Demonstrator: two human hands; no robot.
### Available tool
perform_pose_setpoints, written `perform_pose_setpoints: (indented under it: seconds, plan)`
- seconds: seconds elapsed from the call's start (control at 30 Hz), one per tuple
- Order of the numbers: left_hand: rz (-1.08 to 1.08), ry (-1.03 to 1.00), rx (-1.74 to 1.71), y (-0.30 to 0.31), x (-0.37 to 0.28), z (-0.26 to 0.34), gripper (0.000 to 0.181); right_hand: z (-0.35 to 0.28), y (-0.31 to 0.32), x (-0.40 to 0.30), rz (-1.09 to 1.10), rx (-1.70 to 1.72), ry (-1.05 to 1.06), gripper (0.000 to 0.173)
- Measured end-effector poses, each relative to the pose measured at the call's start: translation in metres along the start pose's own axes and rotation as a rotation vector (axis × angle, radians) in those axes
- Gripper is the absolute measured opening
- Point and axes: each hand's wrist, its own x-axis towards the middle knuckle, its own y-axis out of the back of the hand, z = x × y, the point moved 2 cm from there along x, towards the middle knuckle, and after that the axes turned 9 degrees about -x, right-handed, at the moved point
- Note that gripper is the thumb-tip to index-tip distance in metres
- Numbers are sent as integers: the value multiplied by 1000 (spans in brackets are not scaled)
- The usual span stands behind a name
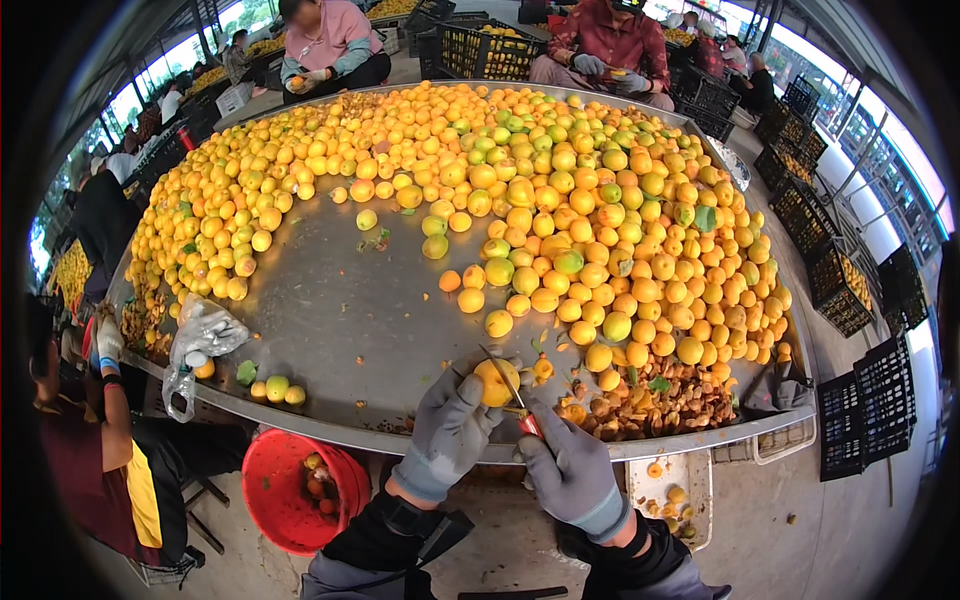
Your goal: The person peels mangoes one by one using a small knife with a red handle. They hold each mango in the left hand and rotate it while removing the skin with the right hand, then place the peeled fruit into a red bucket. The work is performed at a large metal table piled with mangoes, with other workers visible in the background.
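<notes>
My left hand [450, 424], in a grey glove, holds a yellow apricot [496, 382] over the near edge of the metal table [322, 322]. In my right hand [564, 469], gloved too, is a small knife [527, 421] with a red handle; its thin blade lies across the front of the apricot. Just right of the fruit is a smaller orange piece [543, 369]. A heap of brown pits and scraps [660, 401] lies on the table right of my hands, below a large pile of yellow and greenish apricots [585, 225].
A red bucket [262, 495] with some fruit stands below the table at left; a white tray [699, 487] with fruit is below at right. A plastic bag [206, 337] and a dark cloth [780, 390] lie near the table's corners. Co-workers sit across and at left. Black crates [870, 405] stand right.
</notes>
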Motion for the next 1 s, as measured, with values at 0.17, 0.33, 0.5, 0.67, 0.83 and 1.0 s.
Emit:
perform_pose_setpoints:
  seconds: [0.17, 0.33, 0.5, 0.67, 0.83, 1.0]
  plan:
    - [21, 10, -15, 3, 0, -1, 54, 0, -1, 1, -6, 52, -23, 41]
    - [29, 8, -16, 6, 0, -3, 53, -5, -1, 1, -8, 66, -41, 42]
    - [15, -1, -40, 7, 0, -3, 53, 1, -7, 0, 26, 11, 17, 43]
    - [-1, -53, 33, 11, -1, -5, 57, -1, -8, -1, 62, -31, 40, 45]
    - [-57, -117, 109, -2, -3, 2, 58, 9, -10, 0, 105, -135, 186, 47]
    - [-30, -122, 229, 1, -5, 5, 62, 15, -12, 0, 74, -140, 223, 48]
